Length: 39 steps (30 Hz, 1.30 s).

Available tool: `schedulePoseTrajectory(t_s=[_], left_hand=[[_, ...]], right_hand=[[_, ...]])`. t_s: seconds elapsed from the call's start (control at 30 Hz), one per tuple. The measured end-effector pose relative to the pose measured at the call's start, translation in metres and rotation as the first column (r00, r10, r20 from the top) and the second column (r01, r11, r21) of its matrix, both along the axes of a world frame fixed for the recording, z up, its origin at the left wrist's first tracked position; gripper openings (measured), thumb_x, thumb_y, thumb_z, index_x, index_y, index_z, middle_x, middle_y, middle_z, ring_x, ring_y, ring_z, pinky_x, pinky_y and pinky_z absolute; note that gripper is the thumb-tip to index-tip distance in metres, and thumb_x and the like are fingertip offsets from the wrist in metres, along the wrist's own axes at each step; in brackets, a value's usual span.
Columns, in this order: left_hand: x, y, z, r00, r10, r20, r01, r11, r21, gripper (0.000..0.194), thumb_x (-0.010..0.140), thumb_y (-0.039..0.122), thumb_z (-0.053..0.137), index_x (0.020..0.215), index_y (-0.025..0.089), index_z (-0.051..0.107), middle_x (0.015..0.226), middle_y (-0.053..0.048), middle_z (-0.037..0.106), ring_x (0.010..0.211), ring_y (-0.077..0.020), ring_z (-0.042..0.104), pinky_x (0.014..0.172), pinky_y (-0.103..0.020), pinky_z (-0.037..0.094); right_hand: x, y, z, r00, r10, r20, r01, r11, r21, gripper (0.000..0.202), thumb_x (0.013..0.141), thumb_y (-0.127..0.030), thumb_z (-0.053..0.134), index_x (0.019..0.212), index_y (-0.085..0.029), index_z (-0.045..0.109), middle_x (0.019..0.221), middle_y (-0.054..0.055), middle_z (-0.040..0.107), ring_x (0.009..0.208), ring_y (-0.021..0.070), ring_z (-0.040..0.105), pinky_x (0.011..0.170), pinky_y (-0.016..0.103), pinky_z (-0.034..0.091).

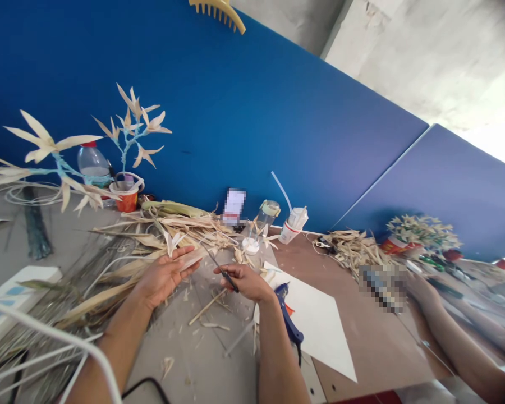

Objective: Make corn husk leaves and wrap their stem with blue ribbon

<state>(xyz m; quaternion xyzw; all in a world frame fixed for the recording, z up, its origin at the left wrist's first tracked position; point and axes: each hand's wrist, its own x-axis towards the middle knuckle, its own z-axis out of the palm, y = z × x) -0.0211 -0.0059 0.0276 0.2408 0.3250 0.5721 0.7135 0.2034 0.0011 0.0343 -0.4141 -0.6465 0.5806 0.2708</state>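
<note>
A: Left hand [170, 276]?
B: Pinching a pale husk strip [192, 256], fingers part-spread.
A: Right hand [249, 282]?
B: Closed on a dark slim tool [227, 277], its tip near the strip.
A: Outward?
B: Dry husks [141, 240] heaped just beyond; blue glue gun [292, 320] by right forearm, over white sheet's [326, 328] edge.

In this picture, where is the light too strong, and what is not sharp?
Head view: glare washes out the pale surface above the blue partition, upper right; the upright screen is pixelated; another person's forearm, at right, looks soft.
</note>
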Motion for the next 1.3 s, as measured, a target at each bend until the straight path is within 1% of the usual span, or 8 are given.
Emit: schedulePoseTrajectory(t_s=[0.23, 0.33, 0.53, 0.7, 0.8, 1.0, 1.17, 1.3], left_hand=[[0.004, 0.001, -0.002, 0.999, 0.034, -0.041, -0.034, 0.999, 0.006, 0.03, 0.07, 0.003, 0.062, 0.099, 0.011, 0.066, 0.109, -0.014, 0.069, 0.102, -0.0242, 0.064, 0.088, -0.035, 0.054], [0.009, 0.0, 0.0, 0.995, 0.04, -0.094, -0.04, 0.999, -0.003, 0.031, 0.07, 0.005, 0.064, 0.099, 0.011, 0.066, 0.107, -0.013, 0.069, 0.099, -0.0228, 0.065, 0.086, -0.033, 0.054], [0.02, -0.007, 0.002, 0.961, -0.068, -0.266, 0.078, 0.997, 0.028, 0.035, 0.067, 0.015, 0.071, 0.102, 0.013, 0.065, 0.101, -0.01, 0.071, 0.092, -0.0213, 0.066, 0.083, -0.031, 0.053], [0.027, -0.009, 0.0, 0.926, -0.182, -0.33, 0.195, 0.981, 0.007, 0.046, 0.064, 0.022, 0.074, 0.108, 0.013, 0.062, 0.091, -0.009, 0.073, 0.087, -0.0224, 0.067, 0.083, -0.034, 0.051], [0.028, -0.008, 0.001, 0.927, -0.164, -0.338, 0.174, 0.985, -0.001, 0.045, 0.065, 0.022, 0.074, 0.107, 0.012, 0.062, 0.087, -0.009, 0.073, 0.081, -0.021, 0.067, 0.077, -0.033, 0.052], [0.025, -0.007, -0.002, 0.951, -0.01, -0.31, -0.004, 0.999, -0.044, 0.031, 0.068, 0.019, 0.072, 0.097, 0.012, 0.062, 0.078, -0.005, 0.069, 0.054, -0.0097, 0.058, 0.056, -0.023, 0.049], [0.026, -0.005, -0.007, 0.996, -0.028, -0.08, 0.025, 0.999, -0.042, 0.024, 0.067, 0.018, 0.074, 0.085, 0.013, 0.058, 0.065, 0.002, 0.06, 0.037, 0.0006, 0.031, 0.038, -0.014, 0.029], [0.034, -0.005, -0.005, 0.999, -0.024, -0.047, 0.021, 0.998, -0.059, 0.03, 0.059, 0.019, 0.08, 0.074, 0.013, 0.055, 0.054, 0.008, 0.046, 0.037, 0.0007, 0.026, 0.036, -0.013, 0.024]], right_hand=[[-0.008, 0.009, -0.006, 0.932, -0.358, -0.059, 0.363, 0.917, 0.164, 0.029, 0.068, -0.027, 0.063, 0.095, -0.017, 0.068, 0.05, -0.005, 0.053, 0.048, 0.0095, 0.044, 0.049, 0.022, 0.033], [-0.02, 0.012, -0.011, 0.884, -0.425, -0.192, 0.449, 0.888, 0.1, 0.03, 0.064, -0.025, 0.065, 0.093, -0.017, 0.065, 0.052, -0.005, 0.055, 0.048, 0.0101, 0.048, 0.048, 0.021, 0.036], [-0.035, 0.01, -0.008, 0.771, -0.491, -0.405, 0.534, 0.846, -0.01, 0.041, 0.057, -0.017, 0.066, 0.097, -0.019, 0.056, 0.076, -0.001, 0.064, 0.066, 0.012, 0.058, 0.06, 0.022, 0.044], [-0.034, 0.01, -0.012, 0.836, -0.433, -0.337, 0.461, 0.887, 0.003, 0.037, 0.057, -0.017, 0.062, 0.094, -0.018, 0.057, 0.064, -0.004, 0.058, 0.059, 0.0116, 0.054, 0.055, 0.022, 0.041], [-0.035, 0.011, -0.015, 0.861, -0.423, -0.284, 0.454, 0.889, 0.052, 0.036, 0.056, -0.018, 0.063, 0.091, -0.018, 0.059, 0.061, -0.005, 0.055, 0.055, 0.0109, 0.051, 0.051, 0.021, 0.037], [-0.039, 0.014, -0.015, 0.72, -0.574, -0.389, 0.633, 0.773, 0.032, 0.034, 0.06, -0.025, 0.059, 0.093, -0.018, 0.057, 0.066, -0.002, 0.06, 0.057, 0.0116, 0.052, 0.052, 0.021, 0.038], [-0.052, 0.011, -0.018, 0.59, -0.653, -0.476, 0.73, 0.682, -0.031, 0.031, 0.064, -0.028, 0.06, 0.094, -0.02, 0.054, 0.073, -0.001, 0.061, 0.063, 0.0132, 0.055, 0.059, 0.024, 0.043], [-0.06, 0.008, -0.02, 0.56, -0.681, -0.472, 0.756, 0.654, -0.046, 0.03, 0.067, -0.029, 0.06, 0.095, -0.023, 0.053, 0.076, 0.0, 0.062, 0.066, 0.0145, 0.056, 0.063, 0.025, 0.045]])
